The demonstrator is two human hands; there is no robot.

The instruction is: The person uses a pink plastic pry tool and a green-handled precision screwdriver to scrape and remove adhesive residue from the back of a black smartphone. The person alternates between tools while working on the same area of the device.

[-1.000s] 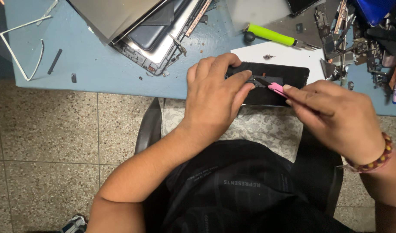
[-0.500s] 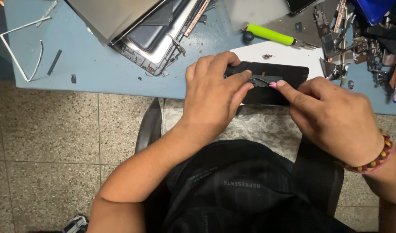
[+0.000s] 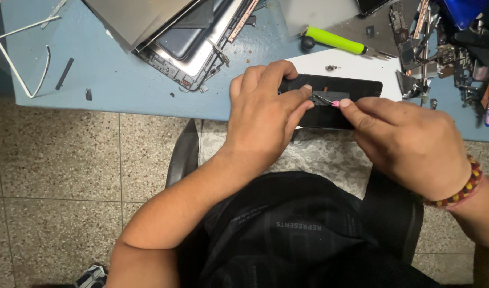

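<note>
While my left hand [image 3: 263,114] pressed flat on the black phone panel [image 3: 337,101], which lay at the near edge of the blue table [image 3: 122,74], my right hand [image 3: 409,144] was pinched narrowly around thin metal tweezers [image 3: 323,99], their tips touching the panel's middle. A green-handled screwdriver [image 3: 337,41] lay just behind, beside an opened laptop [image 3: 191,37].

A flat black rectangular phone panel [image 3: 335,104] lies lengthwise at the near edge of the blue desk [image 3: 127,80], partly on a white sheet [image 3: 356,66]. Thin metal tweezers with a pink grip [image 3: 325,100] rest slanted on its middle, tip pointing left.
</note>
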